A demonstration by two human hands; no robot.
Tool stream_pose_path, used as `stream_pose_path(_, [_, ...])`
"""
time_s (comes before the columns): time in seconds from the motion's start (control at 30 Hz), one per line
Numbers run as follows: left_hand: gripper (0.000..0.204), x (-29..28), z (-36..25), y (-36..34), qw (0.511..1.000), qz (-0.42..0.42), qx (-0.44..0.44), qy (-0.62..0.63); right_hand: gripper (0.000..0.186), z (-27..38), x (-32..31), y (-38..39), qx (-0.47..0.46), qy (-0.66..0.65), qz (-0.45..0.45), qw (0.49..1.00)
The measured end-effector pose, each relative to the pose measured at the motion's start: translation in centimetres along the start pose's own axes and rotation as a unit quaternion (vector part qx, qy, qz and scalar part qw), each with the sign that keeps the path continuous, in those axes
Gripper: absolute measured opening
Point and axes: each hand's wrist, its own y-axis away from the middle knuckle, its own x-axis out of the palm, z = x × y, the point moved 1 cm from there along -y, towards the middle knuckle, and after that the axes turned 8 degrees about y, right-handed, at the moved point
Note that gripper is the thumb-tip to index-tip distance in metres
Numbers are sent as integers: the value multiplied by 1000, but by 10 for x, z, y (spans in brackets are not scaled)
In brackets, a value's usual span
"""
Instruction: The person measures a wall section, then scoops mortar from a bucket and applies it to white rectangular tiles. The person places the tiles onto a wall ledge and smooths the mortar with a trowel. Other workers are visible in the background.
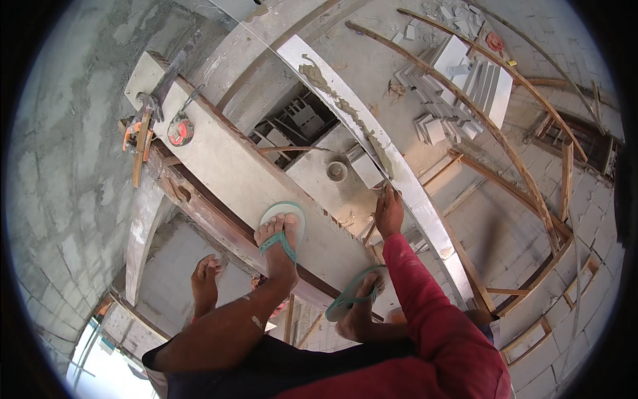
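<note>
My right hand point(389, 211) is at the left edge of a long pale ledge point(408, 187), its fingers bent in around something small that I can't make out, so I cannot tell whether they are clamped on it. The ledge slants away from me, and a ragged strip of wet-looking grey mortar point(345, 106) lies along its far half, ending close to my fingertips. My left hand point(205, 279) is well apart from the right one, far to the left of the ledge beyond my shin; its fingers are loosely curled, and I cannot tell whether they hold anything.

I squat with both sandals, the left sandal point(298, 234) and the right sandal point(342, 300), on a broad plank point(219, 159) to the left of the ledge. At that plank's far end, well left of the ledge, a red tape measure point(179, 132) lies near a hammer point(150, 106) with a wooden handle.

Lower down, between plank and ledge, I see a round grey bucket point(337, 171) and, just beside the ledge's left edge, some pale blocks point(365, 167). Right of the ledge, also lower, there is a big stack of white slabs point(488, 90), with a long bent wooden pole point(465, 99) crossing in front of it. My red sleeve point(425, 286) partly overlaps the ledge's near end.
</note>
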Motion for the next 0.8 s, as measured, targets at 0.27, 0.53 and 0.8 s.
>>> stream_pose_path(0.27, [37, 1, 14, 4, 1000, 6, -10, 17, 43, 81, 28, -65, -80, -13, 19, 997])
stream_pose_path(0.53, [40, -1, 31, 14, 999, -18, -41, 21, 41, 157, 55, -118, -66, 41, 50, 996])
stream_pose_path(0.8, [43, -8, 51, 27, 997, -17, -53, 47, 43, 190, 46, -147, -55, 57, 2, 997])
